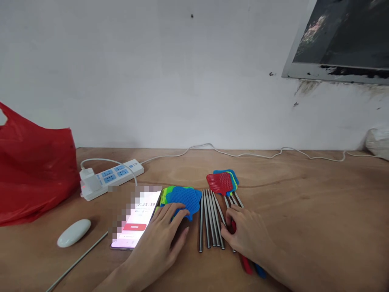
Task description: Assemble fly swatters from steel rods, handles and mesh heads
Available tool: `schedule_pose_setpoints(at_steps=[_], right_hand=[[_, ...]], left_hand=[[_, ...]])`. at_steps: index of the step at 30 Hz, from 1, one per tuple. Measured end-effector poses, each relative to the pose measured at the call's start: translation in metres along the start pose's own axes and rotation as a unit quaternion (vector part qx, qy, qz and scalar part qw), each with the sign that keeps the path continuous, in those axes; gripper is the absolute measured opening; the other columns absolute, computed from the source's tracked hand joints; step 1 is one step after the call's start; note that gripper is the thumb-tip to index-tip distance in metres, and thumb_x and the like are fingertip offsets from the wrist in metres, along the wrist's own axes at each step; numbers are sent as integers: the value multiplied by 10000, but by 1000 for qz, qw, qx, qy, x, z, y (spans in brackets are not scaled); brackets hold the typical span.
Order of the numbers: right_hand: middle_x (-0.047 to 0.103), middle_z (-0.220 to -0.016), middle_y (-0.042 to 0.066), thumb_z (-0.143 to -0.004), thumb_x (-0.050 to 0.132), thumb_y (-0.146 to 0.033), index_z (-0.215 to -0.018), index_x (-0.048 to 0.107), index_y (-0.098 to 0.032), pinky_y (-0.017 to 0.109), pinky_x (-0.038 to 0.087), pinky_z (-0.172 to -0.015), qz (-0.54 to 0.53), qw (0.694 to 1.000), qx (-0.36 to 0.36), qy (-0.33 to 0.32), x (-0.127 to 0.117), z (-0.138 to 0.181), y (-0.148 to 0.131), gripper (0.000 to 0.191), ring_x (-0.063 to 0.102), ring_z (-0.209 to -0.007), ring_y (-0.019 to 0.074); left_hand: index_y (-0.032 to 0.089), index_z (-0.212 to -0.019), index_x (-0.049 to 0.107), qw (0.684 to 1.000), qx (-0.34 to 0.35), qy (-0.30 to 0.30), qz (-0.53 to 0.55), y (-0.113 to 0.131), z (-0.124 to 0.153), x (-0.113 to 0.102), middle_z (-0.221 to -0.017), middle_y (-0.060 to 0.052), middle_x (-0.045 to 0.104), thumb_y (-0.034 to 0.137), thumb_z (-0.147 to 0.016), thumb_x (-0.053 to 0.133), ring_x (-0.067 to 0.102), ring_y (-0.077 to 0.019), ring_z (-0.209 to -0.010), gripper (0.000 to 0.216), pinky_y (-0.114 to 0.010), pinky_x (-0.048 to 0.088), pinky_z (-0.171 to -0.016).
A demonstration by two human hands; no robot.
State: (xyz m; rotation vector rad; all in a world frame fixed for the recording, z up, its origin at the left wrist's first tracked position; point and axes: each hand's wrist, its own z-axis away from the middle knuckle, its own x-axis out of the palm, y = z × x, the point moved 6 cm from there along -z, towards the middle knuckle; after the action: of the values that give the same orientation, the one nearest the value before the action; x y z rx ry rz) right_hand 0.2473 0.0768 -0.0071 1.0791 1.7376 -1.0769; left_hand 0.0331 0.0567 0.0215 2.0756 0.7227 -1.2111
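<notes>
At the desk (319, 211), you rest your left hand (165, 229), loosely spread, over blue and green mesh swatter heads (185, 198) just left of a row of metal rods (210, 219). Your right hand (247, 229) curls at the rods' right end, above a red handle (245, 263) and a blue handle (260, 271); whether it grips anything, you cannot tell. A red mesh head (219, 182) lies beyond the rods, to their right; a lit phone (136, 225), well left
</notes>
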Motion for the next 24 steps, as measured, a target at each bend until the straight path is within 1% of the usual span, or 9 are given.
schedule_pose_setpoints(at_steps=[4, 7, 10, 12, 14, 16, 18, 21, 24], right_hand=[[612, -669, -1, -762, 596, -220, -628, 497, -203, 299, 199, -547, 6, 1000, -6, 15, 1, 1, 1, 167, 521, -581, 162], [561, -600, -18, -718, 597, -192, -594, 459, -208, 289, 215, -536, -29, 999, 0, 41, -4, 0, 4, 185, 471, -536, 139], [468, -527, -43, -714, 583, -205, -582, 448, -221, 270, 260, -519, -114, 991, 14, 71, -14, -3, 8, 189, 426, -496, 125], [436, -509, -53, -736, 577, -243, -594, 469, -228, 262, 289, -499, -211, 974, 32, 78, -18, -6, 12, 180, 421, -480, 124], [466, -520, -50, -768, 588, -297, -630, 506, -228, 254, 320, -476, -330, 940, 64, 62, -16, -8, 17, 175, 441, -473, 124], [538, -543, -44, -797, 614, -354, -733, 557, -221, 241, 352, -451, -444, 890, 99, 29, -9, -10, 20, 158, 476, -463, 123], [614, -584, -39, -811, 642, -401, -879, 571, -216, 219, 346, -394, -529, 840, 124, -2, -3, -11, 20, 209, 475, -414, 110], [685, -657, -22, -783, 712, -457, -981, 537, -223, 179, 303, -313, -605, 783, 144, -23, 0, -11, 17, 353, 484, -367, 99], [713, -711, 32, -795, 690, -583, -904, 567, -204, 182, 384, -325, -655, 735, 169, -38, 0, -10, 13, 413, 590, -450, 136]], left_hand=[[211, -1192, 534, 1000, 2, -6, -4, 0, 0, 0, -1243, -115, 581, 191, -989, 460, 574, -307, -1112, 218, -488, 511, -918], [218, -1185, 542, 1000, 0, -1, -4, 0, -1, 0, -1232, -109, 591, 190, -984, 465, 579, -306, -1100, 217, -483, 512, -915], [223, -1185, 546, 1000, 1, 2, 0, 0, -1, 0, -1240, -108, 589, 191, -984, 473, 577, -303, -1109, 216, -475, 510, -921], [221, -1185, 545, 1000, 1, -2, 3, -1, -1, 0, -1247, -112, 586, 191, -985, 472, 574, -303, -1115, 215, -473, 509, -923], [216, -1190, 544, 1000, 0, -3, 5, -1, -1, 0, -1249, -115, 583, 190, -987, 467, 572, -304, -1119, 218, -479, 507, -925], [215, -1191, 544, 1000, 2, 0, 6, -1, -1, -1, -1248, -114, 583, 190, -986, 468, 572, -306, -1120, 220, -485, 505, -929], [218, -1182, 550, 1000, 3, 6, 6, 0, -1, -2, -1242, -111, 588, 186, -979, 475, 577, -304, -1114, 218, -478, 506, -929], [221, -1168, 553, 1000, 4, 9, 5, 1, -2, -3, -1229, -106, 595, 180, -975, 477, 582, -301, -1101, 211, -467, 508, -921], [219, -1160, 545, 1000, 4, 5, 9, 1, -2, -3, -1223, -107, 593, 181, -982, 472, 578, -300, -1094, 196, -472, 505, -919]])
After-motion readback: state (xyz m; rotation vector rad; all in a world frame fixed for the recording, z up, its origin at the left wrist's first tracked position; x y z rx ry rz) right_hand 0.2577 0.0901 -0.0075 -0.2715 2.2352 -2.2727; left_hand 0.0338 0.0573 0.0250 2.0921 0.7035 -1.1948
